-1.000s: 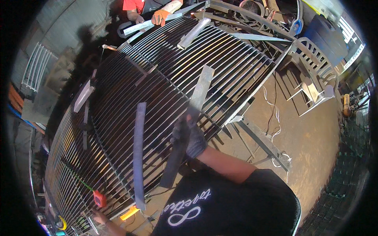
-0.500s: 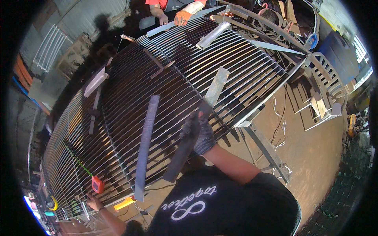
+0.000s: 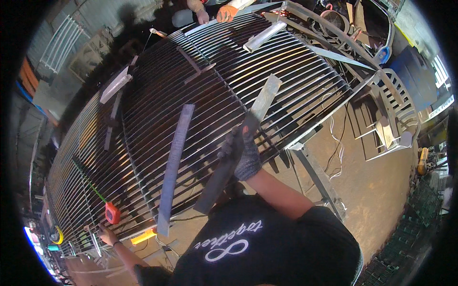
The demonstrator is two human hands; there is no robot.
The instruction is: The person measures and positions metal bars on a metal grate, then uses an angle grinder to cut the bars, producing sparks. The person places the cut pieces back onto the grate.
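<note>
Since a second ago, the view has swung so the long flat bar (image 3: 237, 148) in the gloved right hand (image 3: 242, 151) points more toward one o'clock over the barred gate (image 3: 296, 90). It lies across the bars at centre; the hand clasps it mid-length, forearm reaching up from five o'clock. One flat strip (image 3: 173, 167) already rests on the bars to the left; this second looks not yet set down. At eight o'clock the bare left hand (image 3: 108, 235) rests at the gate's edge beside a tape measure (image 3: 112, 213); its grip cannot be told.
</note>
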